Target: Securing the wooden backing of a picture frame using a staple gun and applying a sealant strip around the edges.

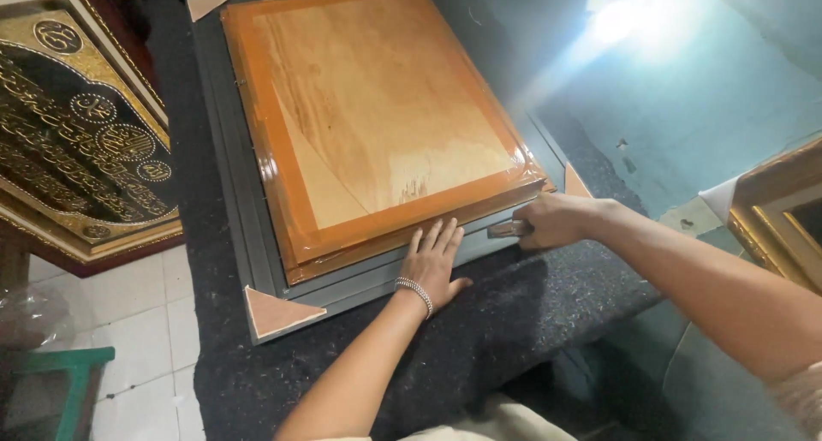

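Observation:
A picture frame lies face down on a dark felt-covered table. Its wooden backing board is edged with glossy brown tape, and the grey frame shows around it, with cardboard corner guards. My left hand rests flat, fingers spread, on the near taped edge; a bead bracelet is on its wrist. My right hand is closed around a small metal tool at the frame's near right corner.
An ornate gold frame with black and gold calligraphy leans at the left. Another gold frame stands at the right. A green stool sits on the white tiled floor at bottom left. A teal wall with glare is behind.

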